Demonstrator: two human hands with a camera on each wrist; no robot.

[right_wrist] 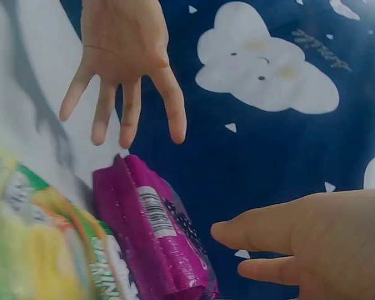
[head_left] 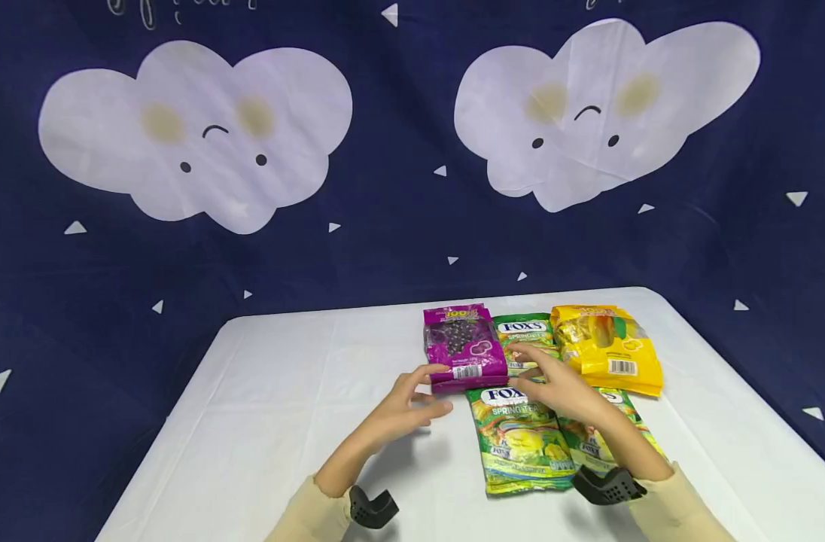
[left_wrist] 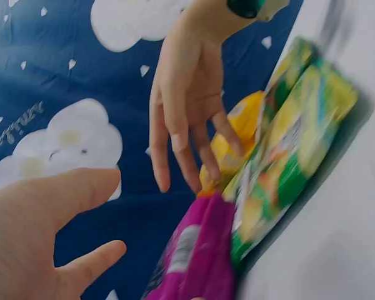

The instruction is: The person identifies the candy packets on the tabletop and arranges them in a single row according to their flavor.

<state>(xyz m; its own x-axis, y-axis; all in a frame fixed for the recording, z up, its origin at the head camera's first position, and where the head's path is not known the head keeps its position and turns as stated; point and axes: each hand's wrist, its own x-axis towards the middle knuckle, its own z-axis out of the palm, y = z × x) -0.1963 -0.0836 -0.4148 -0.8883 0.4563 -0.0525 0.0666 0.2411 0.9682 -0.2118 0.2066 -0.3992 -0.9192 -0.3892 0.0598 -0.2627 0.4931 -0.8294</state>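
Note:
A purple candy bag point(head_left: 463, 339) with dark berries printed on it lies at the back middle of the table. My left hand point(head_left: 402, 410) is at its front left corner, fingers spread and apart from the thumb. Over on its right side, my right hand point(head_left: 564, 388) hovers with loosely bent fingers above green Fox's candy bags point(head_left: 521, 440). Both hands flank the purple bag point(right_wrist: 153, 231), and neither grips it in the wrist views. Whether a fingertip touches the bag I cannot tell. The right forearm partly hides another green Fox's bag point(head_left: 629, 406).
A yellow candy bag point(head_left: 605, 346) with a mango print lies at the back right, overlapping a green Fox's bag point(head_left: 521, 325) behind. Under everything is a white-covered table point(head_left: 284, 406). A dark blue cloth point(head_left: 399, 248) with clouds hangs behind it.

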